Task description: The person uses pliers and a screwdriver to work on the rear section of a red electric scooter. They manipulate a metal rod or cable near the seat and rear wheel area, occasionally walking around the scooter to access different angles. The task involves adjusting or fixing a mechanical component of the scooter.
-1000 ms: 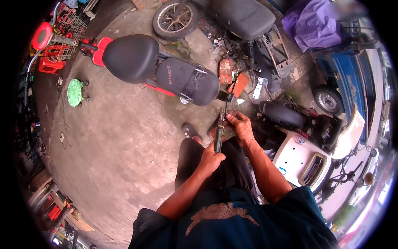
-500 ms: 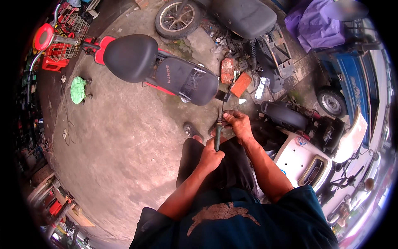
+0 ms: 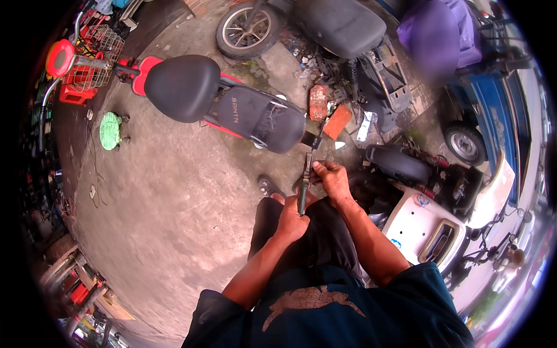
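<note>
My left hand (image 3: 292, 222) is wrapped round the dark green handles of a pair of pliers (image 3: 307, 172), whose jaws point away from me. Beside the jaws, my right hand (image 3: 333, 181) is closed in a pinch, thumb against forefinger. What lies in that pinch is too small to make out. A thin dark strand runs up from the jaws toward a small black block (image 3: 311, 140). That block sits at the tail of a red and black electric scooter (image 3: 255, 116). Both hands are in front of my knees.
Two orange-red bricks (image 3: 336, 122) lie beyond the black block. A white scooter body panel (image 3: 415, 223) and a dark wheel guard (image 3: 399, 162) are to my right. A blue cart (image 3: 493, 110) stands farther right. A green-topped stool (image 3: 109, 131) is at the left.
The pliers have turned a little, so their jaws show broader now. My left hand has shifted slightly left and nearer to me, while the right keeps its pinch beside the jaws.
</note>
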Motion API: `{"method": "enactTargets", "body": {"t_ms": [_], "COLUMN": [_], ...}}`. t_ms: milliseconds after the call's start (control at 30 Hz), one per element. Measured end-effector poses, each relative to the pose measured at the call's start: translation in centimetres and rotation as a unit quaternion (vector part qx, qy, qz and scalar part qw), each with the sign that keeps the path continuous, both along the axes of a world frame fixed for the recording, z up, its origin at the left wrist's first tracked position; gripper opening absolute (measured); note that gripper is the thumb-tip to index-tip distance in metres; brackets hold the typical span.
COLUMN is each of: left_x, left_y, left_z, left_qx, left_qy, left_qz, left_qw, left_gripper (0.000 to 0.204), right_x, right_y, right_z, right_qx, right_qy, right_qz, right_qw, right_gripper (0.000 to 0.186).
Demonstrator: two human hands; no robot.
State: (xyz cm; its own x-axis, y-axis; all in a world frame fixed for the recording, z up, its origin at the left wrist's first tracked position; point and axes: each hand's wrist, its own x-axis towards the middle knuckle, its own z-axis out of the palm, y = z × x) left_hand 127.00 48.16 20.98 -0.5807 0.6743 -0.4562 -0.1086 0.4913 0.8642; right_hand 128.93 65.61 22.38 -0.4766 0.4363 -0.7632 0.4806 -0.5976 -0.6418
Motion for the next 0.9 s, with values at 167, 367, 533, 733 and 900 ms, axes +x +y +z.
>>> {"method": "enactTargets", "body": {"t_ms": [167, 367, 533, 733, 900], "left_x": [-0.4, 0.0, -0.2, -1.7, -3.5], "left_y": [0.0, -0.5, -0.7, -0.6, -1.5], "left_z": [0.5, -1.3, -2.0, -0.5, -0.8], "left_qx": [-0.052, -0.029, -0.036, 0.000, 0.042], "left_qy": [0.004, 0.000, -0.088, -0.149, -0.229], "left_qz": [-0.010, -0.003, -0.001, -0.017, -0.073], "left_qw": [0.999, 1.000, 0.995, 0.989, 0.970], "left_gripper": [0.033, 0.025, 0.021, 0.032, 0.040], "right_x": [-0.6, -0.3, 1.2, 0.5, -1.4], "right_y": [-0.4, -1.7, -3.9, -5.4, -7.6], "right_z": [0.5, -1.2, -0.9, -2.1, -0.8], "right_qx": [0.031, 0.083, -0.082, -0.157, -0.064], "right_qy": [-0.022, 0.016, 0.087, 0.104, 0.020], "right_qz": [0.021, 0.006, 0.043, 0.007, -0.085], "right_qw": [0.999, 0.996, 0.992, 0.982, 0.994], "right_gripper": [0.025, 0.029, 0.080, 0.064, 0.044]}}
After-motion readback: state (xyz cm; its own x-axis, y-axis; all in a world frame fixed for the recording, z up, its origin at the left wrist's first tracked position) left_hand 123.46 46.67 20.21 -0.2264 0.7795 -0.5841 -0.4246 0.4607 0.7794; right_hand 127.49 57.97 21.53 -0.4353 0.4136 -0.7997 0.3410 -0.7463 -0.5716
